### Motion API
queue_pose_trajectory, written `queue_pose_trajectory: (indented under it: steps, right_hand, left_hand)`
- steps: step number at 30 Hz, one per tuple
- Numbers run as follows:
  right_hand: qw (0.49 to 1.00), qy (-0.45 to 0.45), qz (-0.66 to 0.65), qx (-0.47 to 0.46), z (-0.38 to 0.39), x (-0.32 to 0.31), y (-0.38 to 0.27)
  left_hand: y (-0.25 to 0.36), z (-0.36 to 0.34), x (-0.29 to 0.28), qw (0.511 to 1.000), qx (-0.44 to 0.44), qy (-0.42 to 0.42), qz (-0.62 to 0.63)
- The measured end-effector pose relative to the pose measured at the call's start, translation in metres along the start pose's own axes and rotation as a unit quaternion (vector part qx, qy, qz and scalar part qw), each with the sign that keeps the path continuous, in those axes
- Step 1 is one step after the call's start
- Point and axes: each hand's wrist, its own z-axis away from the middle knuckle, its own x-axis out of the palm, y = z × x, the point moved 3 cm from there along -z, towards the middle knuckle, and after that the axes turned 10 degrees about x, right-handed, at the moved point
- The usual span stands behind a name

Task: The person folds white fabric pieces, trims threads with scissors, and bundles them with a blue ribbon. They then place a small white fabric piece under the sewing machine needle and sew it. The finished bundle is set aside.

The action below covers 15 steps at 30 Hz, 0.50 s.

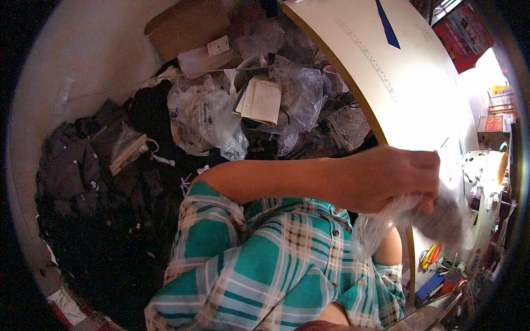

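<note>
My left arm reaches across my green plaid shirt to the right. At its end my left hand (406, 179) is closed, fingers bent around crumpled clear plastic (372, 229). The plastic hangs down in front of my shirt. Beside the fingers its right part looks dark grey and is blurred, so its contents cannot be made out. A piece of my right forearm (391, 248) shows behind the plastic, next to the table edge. My right hand is hidden there, and its fingers do not show.
A white table (353, 33) curves along the right, with orange-handled scissors (429, 255) and a blue item (430, 287) on it. A sewing machine (486, 165) stands lit at far right. Dark garments (72, 165), clear plastic bags (201, 116), papers (262, 101) and cardboard (185, 27) pile up left.
</note>
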Motion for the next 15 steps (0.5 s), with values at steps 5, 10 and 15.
queue_pose_trajectory:
  steps: [5, 10, 15]
  right_hand:
    - [0.965, -0.060, 0.188, -0.175, -0.068, -0.001, -0.057]
    - [0.889, 0.008, 0.393, -0.236, -0.051, -0.022, -0.070]
    - [0.850, 0.021, 0.396, -0.347, -0.031, -0.013, -0.052]
  left_hand:
    - [-0.031, 0.036, 0.004, 0.978, -0.025, -0.169, -0.123]
    - [-0.048, 0.081, 0.001, 0.935, -0.096, -0.077, -0.331]
    - [-0.053, 0.090, 0.000, 0.963, -0.127, -0.012, -0.239]
